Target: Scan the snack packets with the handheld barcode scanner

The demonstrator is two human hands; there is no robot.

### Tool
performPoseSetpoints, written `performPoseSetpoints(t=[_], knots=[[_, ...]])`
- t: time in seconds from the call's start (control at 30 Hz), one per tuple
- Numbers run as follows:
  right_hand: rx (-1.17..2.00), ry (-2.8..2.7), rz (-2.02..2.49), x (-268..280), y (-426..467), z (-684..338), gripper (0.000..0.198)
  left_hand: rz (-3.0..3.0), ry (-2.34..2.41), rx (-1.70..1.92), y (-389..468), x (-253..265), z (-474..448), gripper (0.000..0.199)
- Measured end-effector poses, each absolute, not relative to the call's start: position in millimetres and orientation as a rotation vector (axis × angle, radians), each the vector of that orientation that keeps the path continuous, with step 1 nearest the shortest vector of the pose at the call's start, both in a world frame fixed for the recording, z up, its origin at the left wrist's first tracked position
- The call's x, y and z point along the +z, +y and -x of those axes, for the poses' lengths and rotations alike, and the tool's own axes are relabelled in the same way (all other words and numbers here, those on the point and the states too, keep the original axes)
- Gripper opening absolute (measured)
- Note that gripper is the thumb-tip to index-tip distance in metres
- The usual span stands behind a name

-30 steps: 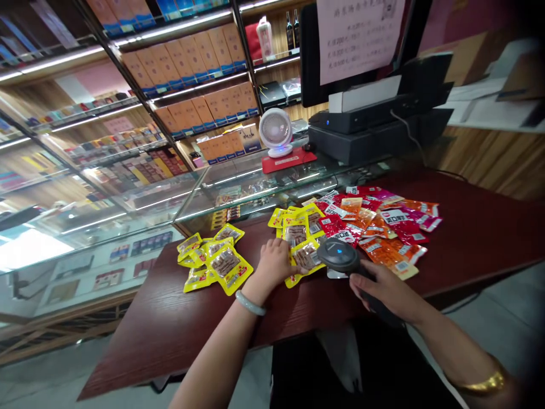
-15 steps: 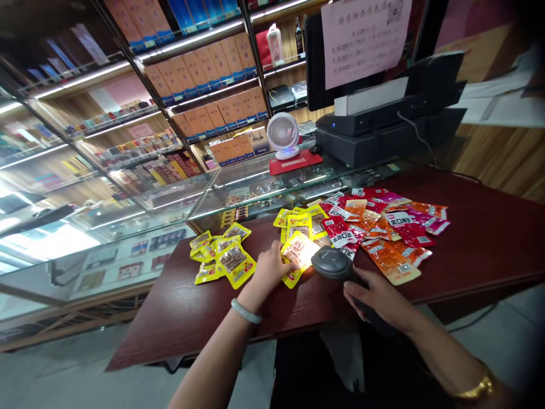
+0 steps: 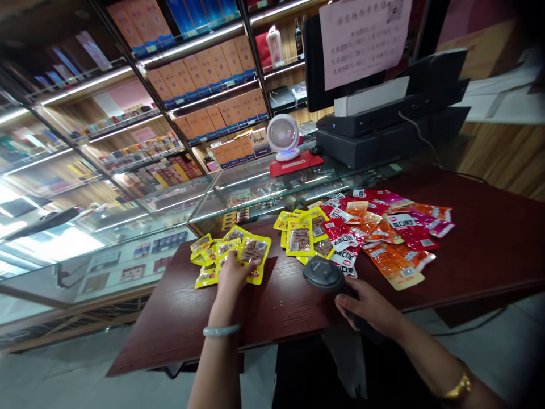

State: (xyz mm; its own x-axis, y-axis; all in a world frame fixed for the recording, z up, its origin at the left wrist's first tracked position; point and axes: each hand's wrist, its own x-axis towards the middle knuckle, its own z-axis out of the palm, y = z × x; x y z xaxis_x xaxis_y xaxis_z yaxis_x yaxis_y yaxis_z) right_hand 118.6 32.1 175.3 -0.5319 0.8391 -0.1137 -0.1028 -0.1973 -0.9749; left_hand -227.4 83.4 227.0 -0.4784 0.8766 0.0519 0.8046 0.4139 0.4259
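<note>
My left hand (image 3: 233,274) grips a yellow snack packet (image 3: 255,253) by its lower left edge, thumb on top, over the left pile of yellow packets (image 3: 203,255). Wrapped in my right hand (image 3: 369,304) is the handle of a black barcode scanner (image 3: 326,275), its head pointing left above the table. Beyond the scanner lies a second group of yellow packets (image 3: 300,237). Red packets (image 3: 340,234) and orange packets (image 3: 392,264) overlap to the right of that group.
The dark red table (image 3: 281,309) meets a glass display case (image 3: 255,199). A small white fan (image 3: 283,136) stands on a red mat (image 3: 293,163). Behind the packets are a black cash drawer (image 3: 361,142) and a monitor with a paper notice (image 3: 364,42). Boxed goods line the shelves.
My left hand has moved left with the yellow packet, from in front of the scanner to the left pile. The scanner's bright light no longer shows; the scanner has shifted slightly left and down.
</note>
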Motion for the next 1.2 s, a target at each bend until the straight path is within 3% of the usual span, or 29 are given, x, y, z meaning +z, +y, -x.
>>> performPoseSetpoints(t=[0.1, 0.2, 0.33, 0.5, 0.7, 0.97, 1.2], knots=[[1.792, -1.409, 0.901, 175.2, 31.5, -118.3, 0.045, -1.431, 2.741, 0.569, 81.8, 238.5, 233.5, 0.081], [1.785, -1.403, 0.9, 174.2, 32.0, -118.9, 0.044, -1.603, 2.875, 0.667, 85.4, 240.4, 200.9, 0.073], [1.777, -1.4, 0.895, 172.3, 33.4, -118.8, 0.044, -2.042, 2.483, 0.389, 105.6, 224.1, 129.1, 0.056], [1.77, -1.35, 0.942, 173.2, 33.8, -115.8, 0.045, -1.981, 2.397, 0.332, 132.9, 211.3, 95.9, 0.048], [1.734, -1.355, 0.934, 178.5, 32.4, -115.2, 0.043, -1.607, 2.035, 0.841, 127.3, 202.7, 115.9, 0.015], [1.736, -1.357, 0.902, 178.0, 31.2, -118.7, 0.042, -1.404, 1.813, 1.039, 101.6, 193.4, 101.8, 0.007], [1.773, -1.356, 0.848, 170.0, 31.5, -121.5, 0.04, -1.285, 1.782, 1.254, 96.1, 196.2, 136.9, 0.019]])
